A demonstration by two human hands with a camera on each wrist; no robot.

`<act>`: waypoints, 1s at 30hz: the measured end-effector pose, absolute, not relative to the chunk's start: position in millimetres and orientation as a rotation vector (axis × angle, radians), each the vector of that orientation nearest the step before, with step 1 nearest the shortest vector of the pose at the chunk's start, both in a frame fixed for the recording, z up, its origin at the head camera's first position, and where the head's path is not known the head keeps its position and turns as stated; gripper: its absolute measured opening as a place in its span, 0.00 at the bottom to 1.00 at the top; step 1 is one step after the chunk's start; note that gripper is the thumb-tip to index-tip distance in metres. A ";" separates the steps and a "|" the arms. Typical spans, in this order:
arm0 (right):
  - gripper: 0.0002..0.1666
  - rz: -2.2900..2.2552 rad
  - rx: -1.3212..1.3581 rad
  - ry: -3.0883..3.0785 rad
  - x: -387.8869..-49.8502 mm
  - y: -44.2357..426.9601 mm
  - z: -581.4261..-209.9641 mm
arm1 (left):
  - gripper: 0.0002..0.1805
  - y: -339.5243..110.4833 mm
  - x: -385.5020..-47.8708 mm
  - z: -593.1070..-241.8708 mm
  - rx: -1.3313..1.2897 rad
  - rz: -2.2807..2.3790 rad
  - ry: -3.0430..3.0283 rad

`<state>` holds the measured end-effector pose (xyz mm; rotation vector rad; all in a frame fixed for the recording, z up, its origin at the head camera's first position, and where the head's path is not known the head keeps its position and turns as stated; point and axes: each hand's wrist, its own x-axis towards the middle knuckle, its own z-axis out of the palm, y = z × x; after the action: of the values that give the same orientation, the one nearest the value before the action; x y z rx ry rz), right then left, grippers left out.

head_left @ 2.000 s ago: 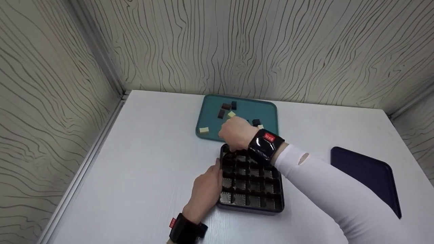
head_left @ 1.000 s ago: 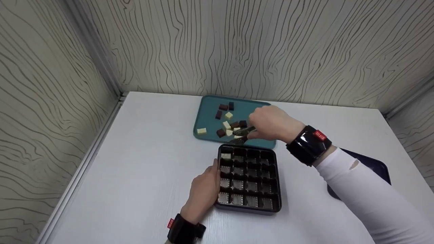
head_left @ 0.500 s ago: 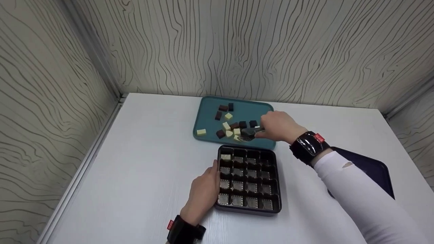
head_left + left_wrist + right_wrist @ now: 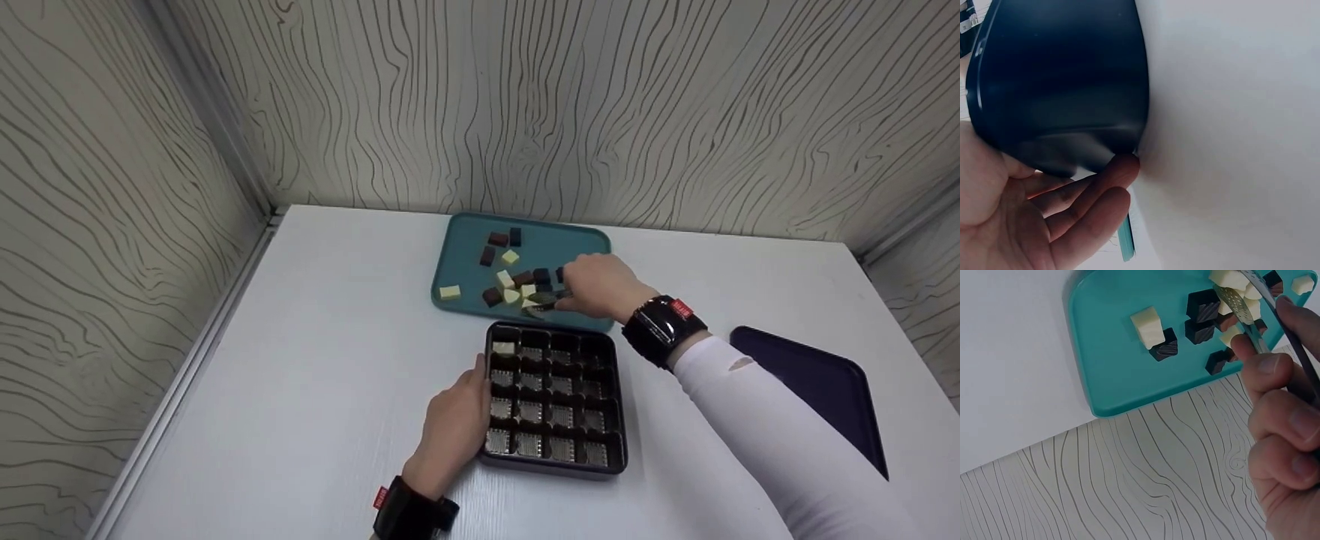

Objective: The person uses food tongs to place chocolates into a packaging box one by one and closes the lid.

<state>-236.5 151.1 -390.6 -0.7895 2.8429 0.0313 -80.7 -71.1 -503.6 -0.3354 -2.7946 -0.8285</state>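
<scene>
In the head view my left hand (image 4: pixel 454 416) lies along the left side of a dark box (image 4: pixel 619 405) with a compartmented insert. Its fingertips (image 4: pixel 1123 169) touch the box wall in the left wrist view. A pale chocolate (image 4: pixel 503 348) sits in the far-left compartment. My right hand (image 4: pixel 604 289) holds metal tongs (image 4: pixel 1235 306) over a teal tray (image 4: pixel 465 262) of chocolates. The tips are at a pale chocolate (image 4: pixel 1229 278) near the tray's front edge; whether they grip it I cannot tell. Dark chocolates (image 4: pixel 1203 306) and pale ones lie around them.
A dark blue lid (image 4: pixel 814 397) lies on the white table (image 4: pixel 322 360) at the right, partly beneath my right sleeve. A wood-patterned wall (image 4: pixel 525 112) stands right behind the tray, with another panel at the left.
My right hand has left the box's far-left compartment, where a pale chocolate now shows, and moved to the tray with the tongs. Lately the tongs have shifted slightly left. My left hand stays put.
</scene>
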 end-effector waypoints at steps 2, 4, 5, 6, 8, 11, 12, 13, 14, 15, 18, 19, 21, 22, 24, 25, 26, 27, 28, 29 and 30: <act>0.38 0.037 -0.803 2.841 -237.3 152.1 -390.6 | 0.22 -70.9 -80.5 -503.6 -0.336 -0.828 -2.800; 0.37 0.053 -0.810 2.838 -237.9 153.3 -389.2 | 0.22 -70.7 -80.6 -503.5 -0.337 -0.824 -2.807; 0.36 0.064 -0.817 2.840 -238.4 154.1 -388.5 | 0.22 -70.5 -80.6 -503.4 -0.336 -0.818 -2.809; 0.34 0.082 -0.823 2.842 -238.9 154.7 -387.6 | 0.22 -70.4 -80.6 -503.3 -0.336 -0.812 -2.810; 0.29 0.114 -0.826 2.841 -240.0 154.9 -385.6 | 0.22 -70.3 -80.7 -503.1 -0.334 -0.802 -2.812; 0.24 0.123 -0.818 2.835 -242.1 154.2 -383.8 | 0.21 -70.3 -80.8 -503.2 -0.326 -0.792 -2.811; 0.24 0.119 -0.806 2.827 -242.8 153.7 -383.3 | 0.22 -70.3 -80.8 -503.1 -0.324 -0.798 -2.814; 0.25 0.113 -0.799 2.821 -243.5 153.4 -383.0 | 0.22 -70.3 -80.8 -503.0 -0.321 -0.805 -2.817; 0.27 0.107 -0.796 2.817 -244.2 153.5 -383.0 | 0.22 -70.3 -80.8 -503.0 -0.320 -0.813 -2.821; 0.28 0.100 -0.792 2.814 -244.7 153.4 -382.9 | 0.22 -70.4 -80.8 -502.9 -0.319 -0.818 -2.824; 0.34 0.077 -0.798 2.807 -244.9 155.0 -382.3 | 0.22 -70.1 -80.8 -502.3 -0.318 -0.838 -2.835; 0.35 0.068 -0.804 2.807 -244.8 156.0 -382.2 | 0.22 -70.0 -80.8 -502.2 -0.318 -0.840 -2.838; 0.37 0.040 -0.807 2.805 -244.0 158.2 -381.9 | 0.22 -69.7 -80.9 -502.1 -0.319 -0.835 -2.842; 0.38 0.026 -0.806 2.801 -243.4 159.3 -381.4 | 0.22 -69.7 -81.0 -502.2 -0.322 -0.829 -2.839; 0.39 -0.007 -0.817 2.804 -241.8 162.1 -379.8 | 0.22 -69.8 -81.2 -502.3 -0.328 -0.816 -2.833; 0.40 -0.022 -0.827 2.807 -240.4 163.5 -377.8 | 0.22 -69.8 -81.1 -502.3 -0.330 -0.813 -2.829; 0.40 -0.036 -0.836 2.809 -238.7 164.6 -375.1 | 0.22 -70.0 -81.1 -502.5 -0.332 -0.808 -2.824; 0.40 -0.045 -0.849 2.812 -236.7 165.5 -371.7 | 0.22 -70.2 -81.1 -502.5 -0.333 -0.807 -2.820; 0.39 -0.048 -0.861 2.814 -234.2 166.6 -367.9 | 0.22 -70.3 -81.1 -502.7 -0.334 -0.807 -2.818; 0.38 -0.052 -0.879 2.820 -231.5 167.7 -363.8 | 0.22 -70.3 -81.1 -502.7 -0.330 -0.817 -2.820; 0.37 -0.050 -0.890 2.824 -228.5 168.5 -359.3 | 0.22 -70.5 -81.1 -503.0 -0.327 -0.818 -2.821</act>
<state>-228.5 168.5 -359.3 -0.8905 2.8244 -0.0498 -81.1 -70.5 -503.0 -0.3271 -2.8210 -0.8185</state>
